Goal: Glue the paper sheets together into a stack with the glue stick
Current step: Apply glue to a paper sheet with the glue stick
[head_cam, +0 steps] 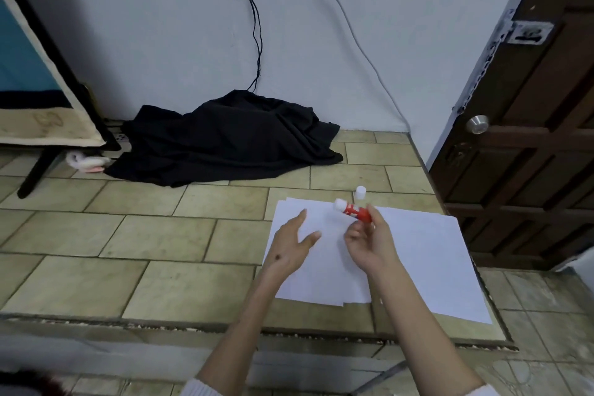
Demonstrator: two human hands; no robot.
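Right hand (369, 244) pinches a red, uncapped glue stick (355, 212), tip toward ten o'clock, above white paper sheets (418, 254). Left hand (294, 246) rests flat on them, fingers spread. White cap (360, 192) at twelve o'clock.

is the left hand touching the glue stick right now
Apart. The head view shows the left hand spread over the paper sheets, with bare paper between it and the glue stick, which the right hand holds.

Bare tiled floor (135, 244) lies open at frame left; a black cloth (225, 141) blocks upper centre, a white cap (360, 192) stands beyond the paper sheets (418, 260).
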